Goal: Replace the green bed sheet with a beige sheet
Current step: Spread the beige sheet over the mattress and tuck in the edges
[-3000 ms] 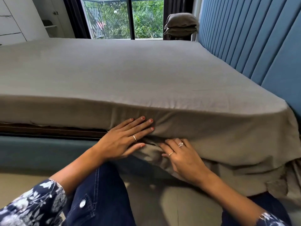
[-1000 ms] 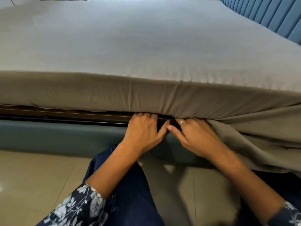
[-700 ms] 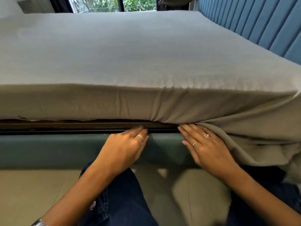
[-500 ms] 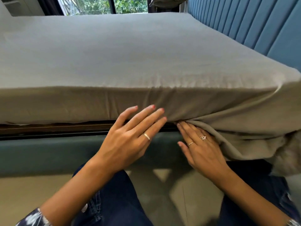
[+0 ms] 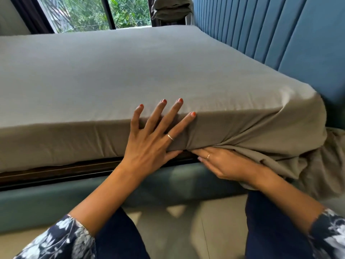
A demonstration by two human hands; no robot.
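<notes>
Blue padded panels [image 5: 280,34] line the wall on the right, and a window [image 5: 84,12] is seen beyond the bed. The beige sheet [image 5: 112,71] is spread flat over the mattress, its long axis running away toward the window. The left hand [image 5: 149,144] is pressed flat against the mattress side, fingers spread and straight. The right hand [image 5: 224,163] is tucked under the sheet's loose folds [image 5: 280,154] near the corner; its fingertips are hidden, so its grip cannot be told.
</notes>
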